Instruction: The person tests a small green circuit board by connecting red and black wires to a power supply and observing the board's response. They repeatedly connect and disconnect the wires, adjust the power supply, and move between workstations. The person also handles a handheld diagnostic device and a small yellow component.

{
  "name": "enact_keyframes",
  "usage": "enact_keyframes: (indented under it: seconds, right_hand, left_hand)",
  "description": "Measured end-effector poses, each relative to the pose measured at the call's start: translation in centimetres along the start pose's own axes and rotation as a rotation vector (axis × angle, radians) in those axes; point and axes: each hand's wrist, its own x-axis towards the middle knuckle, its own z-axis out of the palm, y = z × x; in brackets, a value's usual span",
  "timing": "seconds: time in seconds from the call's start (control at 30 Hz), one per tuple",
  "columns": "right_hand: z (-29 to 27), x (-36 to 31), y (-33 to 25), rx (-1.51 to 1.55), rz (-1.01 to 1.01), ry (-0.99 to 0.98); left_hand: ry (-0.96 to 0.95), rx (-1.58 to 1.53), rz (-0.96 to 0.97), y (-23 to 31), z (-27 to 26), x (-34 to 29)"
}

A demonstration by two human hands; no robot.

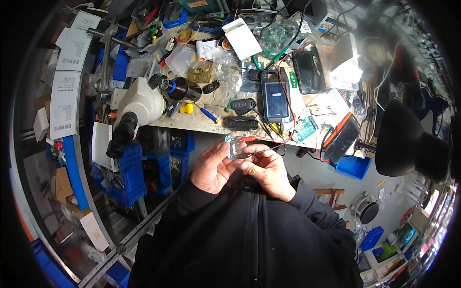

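Observation:
My left hand [211,165] is closed around a small clear piece [235,149] with a green circuit board [229,138] at its top. A red alligator clip [248,138] on a red wire touches or lies just beside that piece; I cannot tell which. My right hand [269,172] pinches a black clip lead [250,154] against the lower right of the clear piece. Both hands are held in front of the bench's near edge. Beyond them on the bench lie a black car key fob [242,105] and a black case-like part [241,123].
A white microscope [141,103] overhangs the bench's left side. A handheld device with a screen [276,98] lies past my hands. Also there are a blue screwdriver [209,115], a green circuit board [305,129] and an orange-edged tablet [342,138]. A black lamp [401,139] stands right.

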Motion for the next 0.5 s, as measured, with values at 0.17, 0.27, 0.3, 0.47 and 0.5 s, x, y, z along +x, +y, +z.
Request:
enact_keyframes:
  seconds: [0.17, 0.27, 0.3, 0.47, 0.5]
  right_hand:
    - [-1.0, -0.8, -0.2, -0.174, 0.145, -0.001]
    - [-2.1, -2.4, -0.4, -0.322, 0.212, 0.049]
    - [-2.6, -3.1, -0.5, -0.381, 0.225, 0.093]
    - [-5.9, -7.3, -1.0, -0.592, 0.102, 0.39]
    - [-6.7, -8.2, -0.9, -0.702, 0.086, 0.457]
  left_hand:
    - [0.161, 0.121, 0.061, 0.4, 0.0, 0.0]
    - [0.161, 0.127, 0.102, 0.8, -0.1, 0.1]
    - [0.16, 0.135, 0.117, 0.9, -0.2, 0.2]
    - [0.134, 0.236, 0.191, 1.2, -0.7, 0.7]
    - [0.121, 0.274, 0.206, 1.2, -0.8, 0.9]
